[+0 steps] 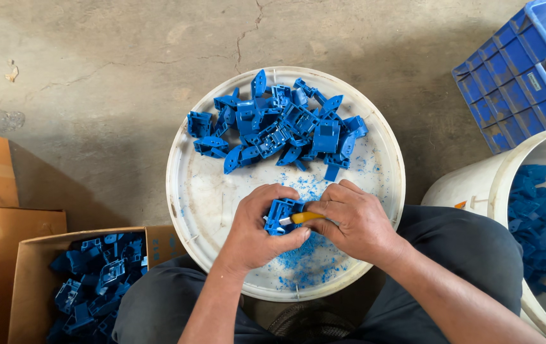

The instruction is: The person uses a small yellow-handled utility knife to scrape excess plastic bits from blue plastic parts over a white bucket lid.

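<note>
Left hand curls around a blue plastic part, fingers closed on it, held just above the near edge of the round white tray. Right hand grips a yellow-handled knife, blade end against the part. Both forearms angle in from below; more blue parts lie heaped at the tray's far side

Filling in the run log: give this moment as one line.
left hand: grips blue moulded plastic part | right hand: holds yellow-handled knife against it | over round white lid

Bare forearms, no sleeves in view; dark grey trousers cover both knees.
</note>
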